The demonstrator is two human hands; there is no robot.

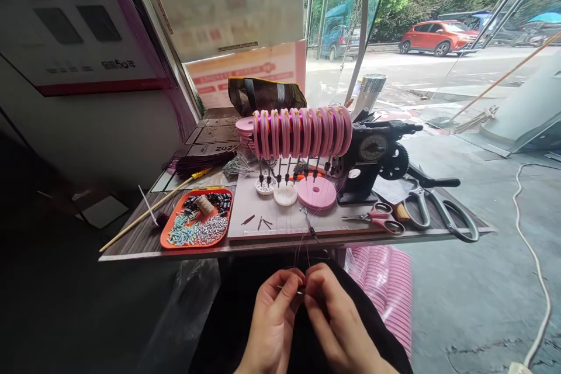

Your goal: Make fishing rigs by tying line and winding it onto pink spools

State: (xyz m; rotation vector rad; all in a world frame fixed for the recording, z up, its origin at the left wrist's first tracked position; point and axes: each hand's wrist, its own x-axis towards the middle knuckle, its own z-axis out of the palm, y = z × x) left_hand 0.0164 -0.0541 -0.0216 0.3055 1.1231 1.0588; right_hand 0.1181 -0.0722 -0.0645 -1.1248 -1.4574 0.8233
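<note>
In front of my lap, my left hand [274,310] and my right hand [333,312] meet with thumbs and fingertips pinched together. Fine clear line [308,254] runs down from the table edge into both pinches; the exact ends are too small to make out. A short thin pale piece pokes out between my left fingers. Above my hands, a small black clip-like weight [312,232] rests at the table's edge. Beyond it, a row of pink spools [302,134] sits on a black hand-cranked winder [372,149], with several black-tipped weights hanging below.
On the table, an orange tray [164,239] holds beads and a cord spool. A pink disc [316,193], a white round dish [285,194], small red-handled scissors [381,219] and big grey shears [456,219] lie about. Wrapped pink spools [385,286] stand below the table, right.
</note>
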